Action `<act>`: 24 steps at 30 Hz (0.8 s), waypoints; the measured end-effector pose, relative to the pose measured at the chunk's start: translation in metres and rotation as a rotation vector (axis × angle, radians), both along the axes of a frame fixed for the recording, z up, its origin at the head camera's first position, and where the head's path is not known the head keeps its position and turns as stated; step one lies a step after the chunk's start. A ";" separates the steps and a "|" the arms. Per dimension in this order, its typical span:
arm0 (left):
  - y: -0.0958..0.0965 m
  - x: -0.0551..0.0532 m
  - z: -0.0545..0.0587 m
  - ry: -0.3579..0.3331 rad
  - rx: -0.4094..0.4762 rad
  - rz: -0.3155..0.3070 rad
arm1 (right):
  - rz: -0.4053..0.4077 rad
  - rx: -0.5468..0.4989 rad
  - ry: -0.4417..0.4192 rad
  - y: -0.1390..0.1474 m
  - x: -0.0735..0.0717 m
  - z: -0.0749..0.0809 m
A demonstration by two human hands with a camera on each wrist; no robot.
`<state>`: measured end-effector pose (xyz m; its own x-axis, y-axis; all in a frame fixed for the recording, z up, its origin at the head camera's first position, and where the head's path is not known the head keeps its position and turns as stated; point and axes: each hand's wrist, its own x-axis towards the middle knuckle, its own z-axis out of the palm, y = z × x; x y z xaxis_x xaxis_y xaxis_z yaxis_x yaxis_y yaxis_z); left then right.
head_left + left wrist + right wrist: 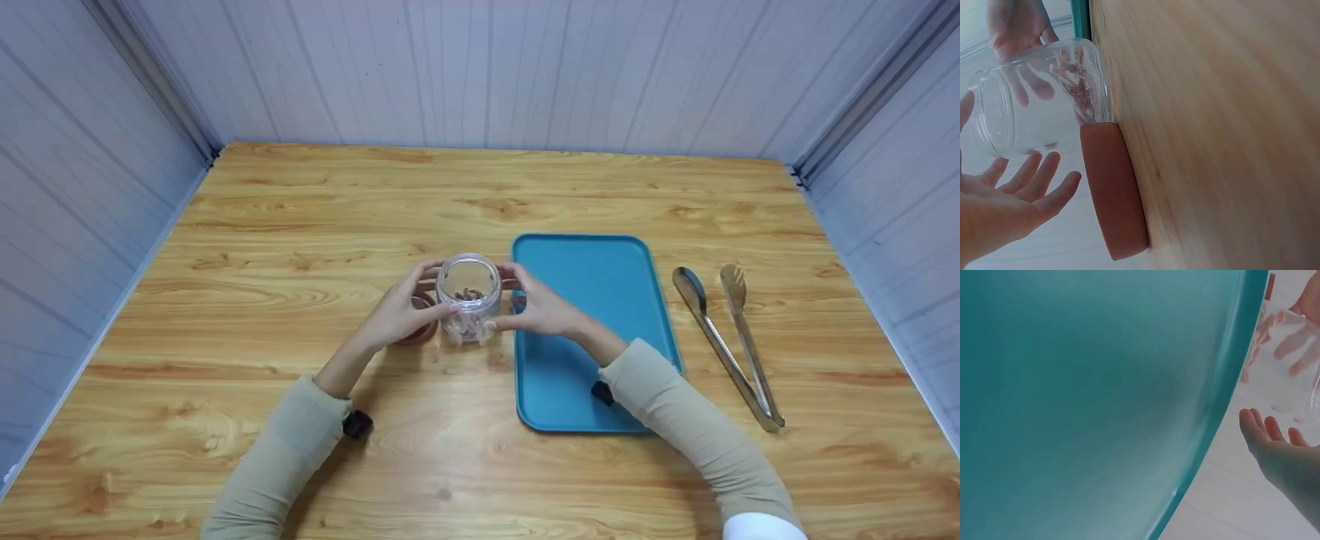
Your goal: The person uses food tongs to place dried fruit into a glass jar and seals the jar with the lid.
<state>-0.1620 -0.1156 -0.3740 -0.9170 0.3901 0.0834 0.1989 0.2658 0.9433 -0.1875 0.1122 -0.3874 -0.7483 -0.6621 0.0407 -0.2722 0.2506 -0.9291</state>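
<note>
A clear open-mouthed jar (471, 319) stands upright near the middle of the wooden table, with small brown pieces (1078, 84) at its bottom. My left hand (401, 311) holds the jar from the left, its thumb across the front near the rim. From the other side my right hand (544, 307) holds it too, thumb low at the front and fingers round the back. Through the clear wall some fingers show in both wrist views. Under my left hand a low, round reddish-brown piece like a lid (1112, 191) lies beside the jar, partly hidden in the head view.
A blue rectangular tray (585, 270) lies right of the jar, with my right forearm over it. Farther right lie metal tongs (739, 352), spread apart. Pale panelled walls (487, 75) enclose the table at the back and both sides.
</note>
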 end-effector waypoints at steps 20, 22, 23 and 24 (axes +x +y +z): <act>-0.001 0.001 0.000 -0.002 0.007 0.004 | 0.007 -0.028 0.009 -0.012 -0.009 -0.012; 0.000 0.001 0.000 -0.005 0.009 0.004 | 0.000 -0.016 0.019 -0.012 -0.013 -0.019; 0.000 0.000 0.000 -0.005 0.008 0.003 | -0.002 -0.010 0.017 -0.012 -0.015 -0.022; 0.000 0.000 0.000 -0.004 0.006 0.003 | -0.004 -0.001 0.016 -0.012 -0.017 -0.026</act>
<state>-0.1616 -0.1160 -0.3739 -0.9184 0.3871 0.0818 0.1941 0.2607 0.9457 -0.2043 0.1002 -0.4131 -0.7505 -0.6588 0.0533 -0.2857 0.2506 -0.9250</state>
